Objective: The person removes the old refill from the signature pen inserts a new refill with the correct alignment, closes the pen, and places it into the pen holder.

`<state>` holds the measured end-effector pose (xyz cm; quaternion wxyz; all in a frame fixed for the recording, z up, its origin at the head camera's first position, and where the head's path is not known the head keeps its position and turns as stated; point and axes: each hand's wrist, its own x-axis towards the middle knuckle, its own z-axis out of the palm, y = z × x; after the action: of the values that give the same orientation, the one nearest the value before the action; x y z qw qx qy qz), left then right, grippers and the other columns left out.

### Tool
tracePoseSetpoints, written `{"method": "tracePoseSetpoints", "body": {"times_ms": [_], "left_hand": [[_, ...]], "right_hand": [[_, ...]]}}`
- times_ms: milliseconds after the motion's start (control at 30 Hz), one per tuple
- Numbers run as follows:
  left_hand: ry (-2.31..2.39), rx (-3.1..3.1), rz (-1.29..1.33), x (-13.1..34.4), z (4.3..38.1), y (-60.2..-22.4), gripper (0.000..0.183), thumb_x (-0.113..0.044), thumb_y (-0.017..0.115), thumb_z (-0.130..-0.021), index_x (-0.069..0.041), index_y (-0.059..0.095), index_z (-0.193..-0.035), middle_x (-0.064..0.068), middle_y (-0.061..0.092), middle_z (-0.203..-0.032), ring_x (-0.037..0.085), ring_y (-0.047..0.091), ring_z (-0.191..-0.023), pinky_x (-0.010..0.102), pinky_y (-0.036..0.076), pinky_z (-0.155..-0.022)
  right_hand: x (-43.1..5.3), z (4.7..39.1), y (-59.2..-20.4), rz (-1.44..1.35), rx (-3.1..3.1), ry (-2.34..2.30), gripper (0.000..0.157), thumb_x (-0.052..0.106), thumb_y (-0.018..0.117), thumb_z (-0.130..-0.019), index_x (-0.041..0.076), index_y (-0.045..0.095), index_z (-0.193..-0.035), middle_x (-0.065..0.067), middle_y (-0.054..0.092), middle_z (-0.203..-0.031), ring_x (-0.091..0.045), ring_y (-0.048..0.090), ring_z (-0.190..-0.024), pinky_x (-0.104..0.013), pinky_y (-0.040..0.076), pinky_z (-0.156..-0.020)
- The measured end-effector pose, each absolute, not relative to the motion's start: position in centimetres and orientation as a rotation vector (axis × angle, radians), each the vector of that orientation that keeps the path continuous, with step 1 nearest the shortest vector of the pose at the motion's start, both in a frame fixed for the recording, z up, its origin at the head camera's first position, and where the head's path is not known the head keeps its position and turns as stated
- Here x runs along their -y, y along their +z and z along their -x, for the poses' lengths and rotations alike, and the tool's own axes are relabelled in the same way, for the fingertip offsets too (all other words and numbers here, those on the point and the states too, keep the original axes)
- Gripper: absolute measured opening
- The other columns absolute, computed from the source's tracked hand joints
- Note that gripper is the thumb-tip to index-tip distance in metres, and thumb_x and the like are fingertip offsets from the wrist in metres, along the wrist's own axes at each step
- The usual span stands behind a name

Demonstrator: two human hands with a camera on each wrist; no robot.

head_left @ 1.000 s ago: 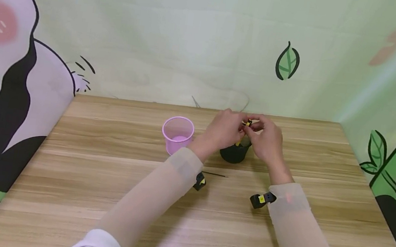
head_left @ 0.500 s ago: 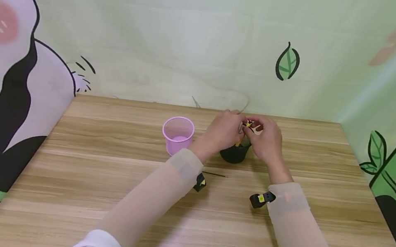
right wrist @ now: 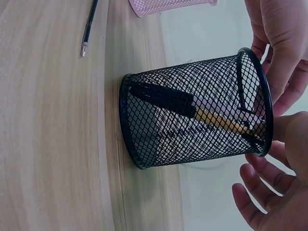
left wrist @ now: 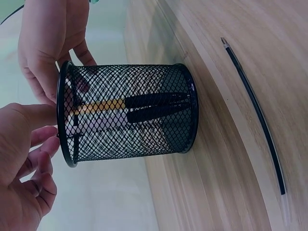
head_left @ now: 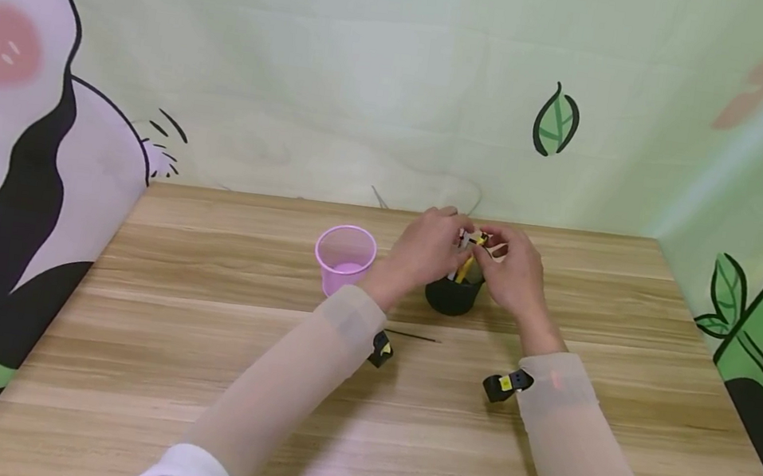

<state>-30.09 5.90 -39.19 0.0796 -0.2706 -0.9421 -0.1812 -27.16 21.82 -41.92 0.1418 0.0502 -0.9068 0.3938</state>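
Note:
A black mesh pen holder (head_left: 449,298) stands upright on the table between my hands. Inside it lean a yellow pen (right wrist: 219,120) and a whitish pen (left wrist: 98,123), both with dark lower ends. Over the rim, my left hand (head_left: 426,250) has its fingertips bent at the top of the whitish pen. My right hand (head_left: 516,273) pinches the upper end of the yellow pen between thumb and finger. Both wrist views show the fingers close together at the rim, which partly hides their tips.
A pink mesh pen holder (head_left: 345,253) stands to the left of the black one. A thin dark pen refill (left wrist: 255,110) lies on the wooden table (head_left: 430,421) in front. A printed cloth backdrop (head_left: 286,81) rises behind the table's far edge.
My left fingers have shifted slightly up and left, so more of the yellow and whitish pens shows between the hands. The right hand and both holders stay nearly in place.

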Motion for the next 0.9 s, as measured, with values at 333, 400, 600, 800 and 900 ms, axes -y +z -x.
{"method": "tracePoseSetpoints", "body": {"times_ms": [333, 400, 600, 800, 900], "left_hand": [[-0.584, 2.836, 0.783, -5.5, 30.3, -39.1, 0.034, -0.034, 0.073, -0.085, -0.020, 0.066, -0.116, -0.005, 0.058, -0.092, 0.014, 0.052, -0.085, 0.027, 0.046, -0.070], [-0.586, 2.833, 0.790, -5.4, 30.3, -39.1, 0.034, -0.033, 0.073, -0.085, -0.019, 0.066, -0.116, -0.004, 0.059, -0.092, 0.015, 0.052, -0.085, 0.027, 0.046, -0.070], [-0.583, 2.830, 0.809, -5.2, 30.2, -39.2, 0.035, -0.034, 0.072, -0.086, -0.018, 0.066, -0.117, -0.003, 0.060, -0.093, 0.015, 0.053, -0.085, 0.027, 0.046, -0.070], [-0.558, 2.836, 0.776, -4.4, 30.2, -39.2, 0.036, -0.041, 0.063, -0.092, -0.021, 0.063, -0.122, -0.004, 0.059, -0.100, 0.015, 0.052, -0.092, 0.027, 0.047, -0.074], [-0.550, 2.814, 0.739, -3.2, 30.1, -38.9, 0.038, -0.045, 0.058, -0.094, -0.021, 0.061, -0.123, -0.002, 0.059, -0.107, 0.017, 0.052, -0.100, 0.030, 0.047, -0.083]], "right_hand": [[-22.0, 27.3, -42.0, -0.134, 2.619, 1.157, 0.034, 0.017, 0.065, -0.091, 0.008, 0.061, -0.124, -0.012, 0.063, -0.104, -0.030, 0.061, -0.094, -0.040, 0.046, -0.079], [-22.0, 27.3, -42.0, -0.134, 2.621, 1.160, 0.034, 0.018, 0.065, -0.091, 0.008, 0.061, -0.124, -0.012, 0.063, -0.104, -0.030, 0.061, -0.094, -0.040, 0.046, -0.078], [-22.0, 27.2, -42.0, -0.132, 2.629, 1.168, 0.034, 0.019, 0.064, -0.092, 0.009, 0.060, -0.125, -0.012, 0.062, -0.105, -0.031, 0.061, -0.096, -0.039, 0.046, -0.078], [-22.3, 27.1, -41.8, -0.136, 2.641, 1.174, 0.036, 0.028, 0.059, -0.096, 0.009, 0.059, -0.127, -0.012, 0.061, -0.108, -0.029, 0.060, -0.097, -0.041, 0.047, -0.080], [-22.7, 27.1, -41.7, -0.138, 2.651, 1.175, 0.041, 0.036, 0.053, -0.099, 0.010, 0.058, -0.129, -0.012, 0.060, -0.114, -0.029, 0.058, -0.101, -0.044, 0.047, -0.083]]}}
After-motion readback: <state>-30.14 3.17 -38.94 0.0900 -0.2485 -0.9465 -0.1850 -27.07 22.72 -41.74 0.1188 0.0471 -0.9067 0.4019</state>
